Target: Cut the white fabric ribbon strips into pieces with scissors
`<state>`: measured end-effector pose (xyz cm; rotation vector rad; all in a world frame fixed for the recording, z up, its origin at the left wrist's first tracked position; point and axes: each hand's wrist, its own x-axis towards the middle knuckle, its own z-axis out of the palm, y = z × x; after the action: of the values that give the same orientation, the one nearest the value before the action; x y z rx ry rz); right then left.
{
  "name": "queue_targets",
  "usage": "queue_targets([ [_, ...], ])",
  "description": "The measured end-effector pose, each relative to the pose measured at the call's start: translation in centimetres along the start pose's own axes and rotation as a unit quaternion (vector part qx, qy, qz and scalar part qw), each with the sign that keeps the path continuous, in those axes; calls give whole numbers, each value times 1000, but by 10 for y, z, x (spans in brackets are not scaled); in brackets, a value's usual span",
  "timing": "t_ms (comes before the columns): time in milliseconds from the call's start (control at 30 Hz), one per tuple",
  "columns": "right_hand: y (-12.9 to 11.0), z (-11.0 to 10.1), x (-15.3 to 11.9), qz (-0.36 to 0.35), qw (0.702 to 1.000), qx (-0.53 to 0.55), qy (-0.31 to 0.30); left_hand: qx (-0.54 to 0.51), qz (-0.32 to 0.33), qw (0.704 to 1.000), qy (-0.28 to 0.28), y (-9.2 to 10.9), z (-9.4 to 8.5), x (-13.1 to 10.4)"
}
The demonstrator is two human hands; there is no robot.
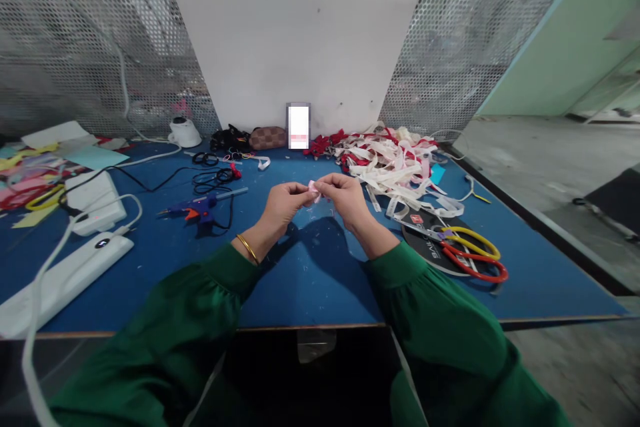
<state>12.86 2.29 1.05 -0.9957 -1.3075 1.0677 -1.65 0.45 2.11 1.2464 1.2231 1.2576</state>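
Note:
A small folded piece of pale pink ribbon [314, 191] is held between both hands above the middle of the blue table. My left hand [286, 205] pinches its left side between thumb and fingers. From the other side my right hand [345, 197] grips the ribbon with its fingertips, which hide part of it. Left of my hands lies a blue glue gun [200, 207] with an orange trigger. To the right, scissors [473, 253] with yellow and red handles rest on a black round mat [423, 240].
A heap of white and red ribbons [395, 160] lies at the back right. Near a white board [300, 53] stand a lit phone [299, 127] and a brown checked pouch [269, 138]. White power strips [70, 280] with cables and coloured scraps [35, 177] occupy the left.

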Motion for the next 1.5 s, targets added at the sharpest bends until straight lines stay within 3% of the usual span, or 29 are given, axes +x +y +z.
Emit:
queue_targets([
  [200, 1, 7, -2, 56, 996, 63, 27, 42, 76, 996, -11, -5, 3, 1],
  [400, 0, 2, 1, 20, 999, 3, 37, 4, -3, 1000, -26, -1, -1, 1],
  [567, -3, 0, 1, 0, 1000, 6, 7, -10, 49, 999, 12, -4, -1, 3],
  [700, -7, -1, 4, 82, 993, 74, 42, -21, 74, 996, 34, -6, -2, 5],
  [833, -8, -3, 4, 124, 989, 81, 23, -29, 69, 996, 53, -4, -4, 6],
  [1000, -5, -2, 1, 72, 995, 69, -7, -22, 26, 999, 26, -1, -4, 4],
  [1200, -8, -1, 0, 49, 997, 53, -11, 6, 60, 998, 2, -5, -4, 5],
  [1500, -5, -4, 1, -5, 1000, 8, -30, -33, -53, 996, -58, 0, -3, 2],
])
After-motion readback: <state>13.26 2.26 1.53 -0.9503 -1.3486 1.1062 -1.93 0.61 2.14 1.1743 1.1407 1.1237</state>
